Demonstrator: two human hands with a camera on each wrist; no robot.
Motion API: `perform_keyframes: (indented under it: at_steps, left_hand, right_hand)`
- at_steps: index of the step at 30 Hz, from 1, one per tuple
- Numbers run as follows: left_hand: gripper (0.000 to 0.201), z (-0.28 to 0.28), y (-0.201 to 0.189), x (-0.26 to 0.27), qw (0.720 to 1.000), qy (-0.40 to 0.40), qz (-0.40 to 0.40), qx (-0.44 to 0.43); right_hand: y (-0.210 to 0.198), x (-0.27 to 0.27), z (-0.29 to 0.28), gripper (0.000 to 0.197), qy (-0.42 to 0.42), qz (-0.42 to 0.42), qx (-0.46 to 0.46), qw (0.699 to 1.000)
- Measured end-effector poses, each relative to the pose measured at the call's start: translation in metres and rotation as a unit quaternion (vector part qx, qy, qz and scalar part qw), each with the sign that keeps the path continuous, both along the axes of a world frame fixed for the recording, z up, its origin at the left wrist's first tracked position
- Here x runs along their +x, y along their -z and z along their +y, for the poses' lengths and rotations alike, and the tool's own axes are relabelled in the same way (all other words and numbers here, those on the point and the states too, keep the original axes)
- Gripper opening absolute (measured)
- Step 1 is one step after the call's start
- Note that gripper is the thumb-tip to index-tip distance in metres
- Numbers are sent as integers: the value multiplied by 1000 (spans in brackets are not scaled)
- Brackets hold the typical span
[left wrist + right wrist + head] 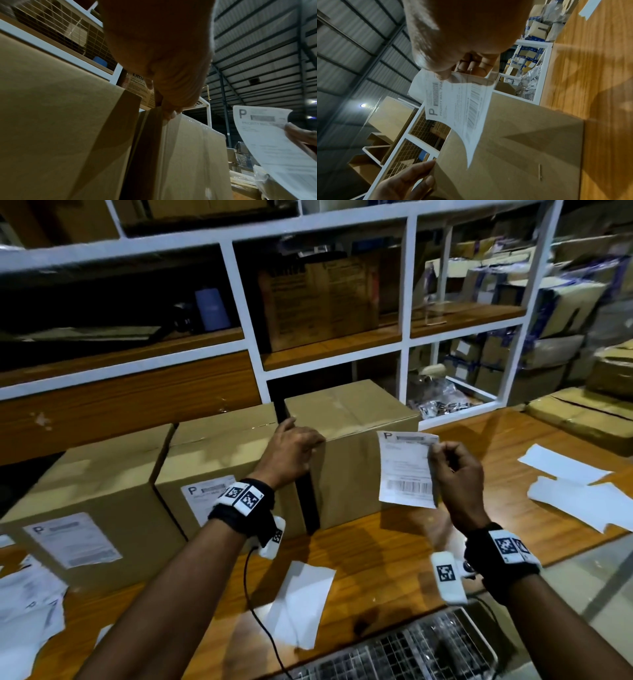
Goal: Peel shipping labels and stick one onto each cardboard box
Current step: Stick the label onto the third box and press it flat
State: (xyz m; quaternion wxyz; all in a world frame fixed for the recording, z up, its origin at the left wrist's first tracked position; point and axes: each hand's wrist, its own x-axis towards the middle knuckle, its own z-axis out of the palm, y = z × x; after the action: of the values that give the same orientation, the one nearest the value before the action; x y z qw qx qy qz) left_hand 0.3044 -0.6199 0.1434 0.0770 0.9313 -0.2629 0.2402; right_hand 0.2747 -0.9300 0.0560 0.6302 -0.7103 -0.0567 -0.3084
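Two hands: left (291, 453) grips box (359, 474), right (455, 474) pinches label (404, 470).

**Readable print: mostly the label's "P" and "PRIORITY MAIL"**

You can read the held shipping label (453, 106) best in your right wrist view: a large "P", and beside it "PRIORITY MAIL" followed by more characters that blur out, above a barcode; the address lines are too small to make out. The labels stuck on the middle box (202, 498) and the left box (72, 539) each show the same "P". On the brown carton on the shelf (137, 86) you can read "Little" at the start of a printed heading; the rest is hidden or blurred.
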Motion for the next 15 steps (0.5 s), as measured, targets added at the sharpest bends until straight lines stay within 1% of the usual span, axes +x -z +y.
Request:
perform_keyframes:
  at_steps: [4,6,8,10,11,13,15]
  left_hand:
    - [31,1,2,1,999,14,11,-42]
    - [29,-1,4,-3,997,16,7,-77]
    - [27,-8,10,-11,989,18,-19,-148]
    - [22,-17,19,-22,973,22,-45,-225]
    - [19,-20,24,-27,966,25,-45,-255]
    - [14,-25,33,-35,951,24,-5,-310]
    - [16,-26,41,-39,934,12,47,-355]
  right_hand:
    - [1,3,16,13,-50,7,-4,999]
    - [4,6,25,13,-82,15,4,996]
    - [6,9,34,14,-110,31,12,993]
    - [9,12,42,15,-136,49,20,989]
    - [10,13,46,15,-147,58,24,987]
    - [12,15,52,19,-166,70,32,983]
    - [15,18,58,26,-182,82,44,979]
